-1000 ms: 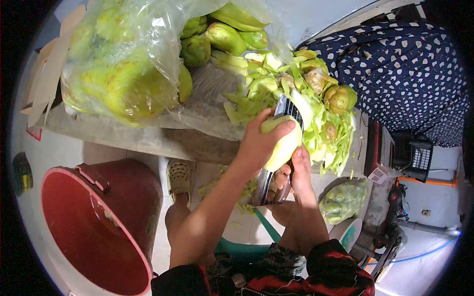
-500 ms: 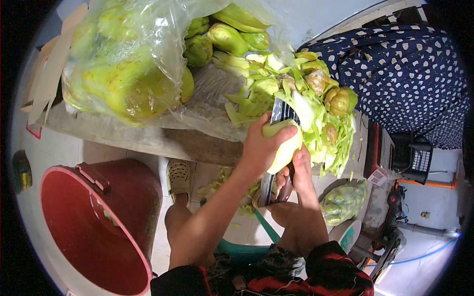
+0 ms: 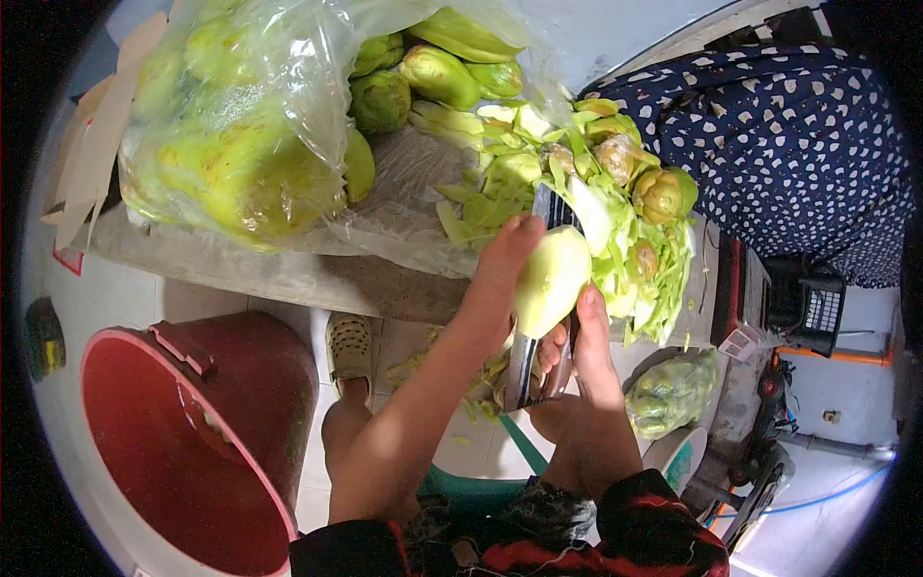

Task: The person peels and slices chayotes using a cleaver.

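My left hand (image 3: 513, 252) is closed around the side of a peeled, pale green chayote (image 3: 555, 279), above the edge of the work surface. Below it, my right hand (image 3: 588, 337) grips the dark handle of a long handheld slicer (image 3: 521, 370), its thumb close to the chayote. The slicer's ridged metal end (image 3: 553, 206) shows beyond the chayote, which covers its middle. Just past my hands lies a heap of green peelings (image 3: 625, 279), with a brownish-green chayote (image 3: 661, 196) on its right side.
A clear plastic bag (image 3: 240, 144) of large chayotes stands at the left, several unpeeled chayotes (image 3: 437, 77) behind it. On the floor are a red bucket (image 3: 192, 423) and a bag of green chayotes (image 3: 673, 394). Blue patterned cloth (image 3: 769, 144) drapes at the right.
The chayote has turned in my left hand, showing more of its peeled face. My left fingers and thumb have shifted back to its upper left side; the right hand keeps its grip.
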Available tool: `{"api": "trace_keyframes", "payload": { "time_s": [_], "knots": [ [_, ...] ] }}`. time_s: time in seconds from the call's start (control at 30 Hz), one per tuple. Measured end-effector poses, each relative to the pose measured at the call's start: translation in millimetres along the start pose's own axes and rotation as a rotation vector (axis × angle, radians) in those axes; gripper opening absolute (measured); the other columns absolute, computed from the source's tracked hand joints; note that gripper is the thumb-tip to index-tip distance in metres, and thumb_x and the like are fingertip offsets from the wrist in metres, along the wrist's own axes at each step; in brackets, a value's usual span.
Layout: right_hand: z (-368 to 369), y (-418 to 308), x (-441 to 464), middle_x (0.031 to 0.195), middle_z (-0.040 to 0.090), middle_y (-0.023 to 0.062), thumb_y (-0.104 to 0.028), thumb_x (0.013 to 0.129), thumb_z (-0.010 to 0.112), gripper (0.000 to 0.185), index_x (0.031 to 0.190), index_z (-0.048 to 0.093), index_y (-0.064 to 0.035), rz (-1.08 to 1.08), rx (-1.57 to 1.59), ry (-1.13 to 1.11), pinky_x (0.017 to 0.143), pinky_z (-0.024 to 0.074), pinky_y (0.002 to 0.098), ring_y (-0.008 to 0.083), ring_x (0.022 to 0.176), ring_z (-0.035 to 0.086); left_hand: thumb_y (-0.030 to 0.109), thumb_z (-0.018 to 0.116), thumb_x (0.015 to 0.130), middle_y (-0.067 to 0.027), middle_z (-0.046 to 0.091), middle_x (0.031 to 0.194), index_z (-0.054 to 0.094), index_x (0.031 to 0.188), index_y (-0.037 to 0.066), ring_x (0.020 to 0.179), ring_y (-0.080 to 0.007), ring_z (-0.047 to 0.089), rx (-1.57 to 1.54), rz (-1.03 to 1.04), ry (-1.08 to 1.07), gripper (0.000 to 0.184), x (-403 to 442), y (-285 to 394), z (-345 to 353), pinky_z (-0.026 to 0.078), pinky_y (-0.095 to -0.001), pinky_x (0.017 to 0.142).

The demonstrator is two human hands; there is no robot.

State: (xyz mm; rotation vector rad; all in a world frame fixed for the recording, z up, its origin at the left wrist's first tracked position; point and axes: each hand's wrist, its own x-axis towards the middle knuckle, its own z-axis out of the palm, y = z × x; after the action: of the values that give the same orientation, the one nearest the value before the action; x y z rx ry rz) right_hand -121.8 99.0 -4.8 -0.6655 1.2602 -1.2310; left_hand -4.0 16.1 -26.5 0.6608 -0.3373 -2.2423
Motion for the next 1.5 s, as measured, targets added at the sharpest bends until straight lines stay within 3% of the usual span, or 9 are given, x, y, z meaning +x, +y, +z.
{"api": "trace_keyframes", "payload": {
  "time_s": [0.1, 0.17, 0.3, 0.53, 0.8, 0.87, 1.0, 1.2, 1.5],
  "knots": [
    [-7, 5, 0, 0.054, 0.042, 0.0017, -0.053, 0.093, 0.051, 0.053, 0.117, 0.043, -0.0066, 0.136, 0.145, 0.023, 0.028, 0.0426, 0.028, 0.0133, 0.032, 0.044, 0.045, 0.064, 0.087, -0.0082, 0.062, 0.091, 0.047, 0.124, 0.004, 0.072, -0.0152, 0.062, -0.187, -0.181, -0.086, 0.058, 2, -2, -3, 0.053, -0.0279, 0.062],
    [-11, 5, 0, 0.054, 0.042, 0.0016, -0.054, 0.092, 0.051, 0.053, 0.116, 0.044, -0.007, 0.136, 0.153, -0.002, 0.028, 0.0424, 0.0278, 0.013, 0.032, 0.043, 0.046, 0.063, 0.088, -0.0082, 0.062, 0.091, 0.047, 0.123, 0.004, 0.07, -0.0152, 0.063, -0.002, -0.064, -0.056, 0.057, 4, -4, -1, 0.053, -0.0271, 0.06],
    [-19, 9, -3, 0.052, 0.039, -0.0016, -0.064, 0.092, 0.041, 0.059, 0.101, 0.053, -0.0067, 0.177, 0.202, -0.018, 0.026, 0.0382, 0.0269, 0.0131, 0.031, 0.041, 0.045, 0.065, 0.086, -0.0097, 0.062, 0.096, 0.046, 0.124, 0.002, 0.077, -0.0162, 0.063, -0.102, -0.17, -0.098, 0.059, 3, -5, -3, 0.054, -0.0287, 0.064],
    [-19, 8, -2, 0.052, 0.04, -0.0012, -0.065, 0.091, 0.043, 0.06, 0.099, 0.054, -0.0058, 0.178, 0.174, -0.014, 0.026, 0.0379, 0.027, 0.0127, 0.031, 0.04, 0.047, 0.073, 0.077, -0.0147, 0.06, 0.102, 0.04, 0.129, -0.001, 0.089, -0.0196, 0.062, -0.04, -0.088, -0.084, 0.078, 4, -4, 0, 0.055, -0.0324, 0.07],
    [-13, -4, 0, 0.054, 0.043, 0.0021, -0.056, 0.086, 0.06, 0.06, 0.116, 0.044, -0.0052, 0.039, 0.055, -0.044, 0.028, 0.0443, 0.0286, 0.014, 0.032, 0.045, 0.044, 0.071, 0.08, -0.013, 0.06, 0.095, 0.043, 0.125, 0.001, 0.076, -0.019, 0.063, 0.029, 0.069, 0.024, 0.068, 4, 1, 1, 0.054, -0.0302, 0.063],
    [-13, -1, 1, 0.053, 0.043, 0.0018, -0.055, 0.086, 0.06, 0.062, 0.119, 0.043, -0.0049, 0.06, 0.093, -0.035, 0.028, 0.0441, 0.029, 0.0144, 0.032, 0.046, 0.04, 0.071, 0.081, -0.0116, 0.06, 0.093, 0.045, 0.122, 0.001, 0.077, -0.019, 0.063, -0.11, -0.157, -0.084, 0.063, 2, -2, 2, 0.054, -0.0306, 0.063],
    [-21, 1, 5, 0.053, 0.043, 0.0011, -0.056, 0.085, 0.061, 0.07, 0.128, 0.038, -0.0048, 0.068, 0.075, -0.091, 0.029, 0.0437, 0.0289, 0.0151, 0.033, 0.046, 0.038, 0.073, 0.08, -0.0121, 0.061, 0.096, 0.044, 0.126, 0.0, 0.078, -0.0193, 0.063, -0.18, -0.192, -0.105, 0.066, 4, 1, -3, 0.054, -0.0313, 0.062],
    [-3, 1, 0, 0.056, 0.044, 0.0011, -0.053, 0.086, 0.062, 0.074, 0.136, 0.029, -0.0074, 0.02, -0.05, -0.084, 0.032, 0.044, 0.0272, 0.0142, 0.034, 0.045, 0.038, 0.077, 0.075, -0.0149, 0.063, 0.095, 0.041, 0.131, -0.003, 0.074, -0.0207, 0.064, -0.035, -0.031, 0.029, 0.078, 2, 1, -1, 0.054, -0.0328, 0.064],
    [3, 8, -3, 0.057, 0.044, 0.0019, -0.053, 0.086, 0.062, 0.076, 0.134, 0.028, -0.0057, -0.03, -0.032, -0.077, 0.032, 0.0445, 0.0272, 0.0143, 0.035, 0.047, 0.036, 0.077, 0.075, -0.0123, 0.064, 0.087, 0.05, 0.122, -0.002, 0.071, -0.0193, 0.064, 0.119, 0.049, 0.033, 0.066, -6, 12, 3, 0.054, -0.0318, 0.062]
  ]
}}
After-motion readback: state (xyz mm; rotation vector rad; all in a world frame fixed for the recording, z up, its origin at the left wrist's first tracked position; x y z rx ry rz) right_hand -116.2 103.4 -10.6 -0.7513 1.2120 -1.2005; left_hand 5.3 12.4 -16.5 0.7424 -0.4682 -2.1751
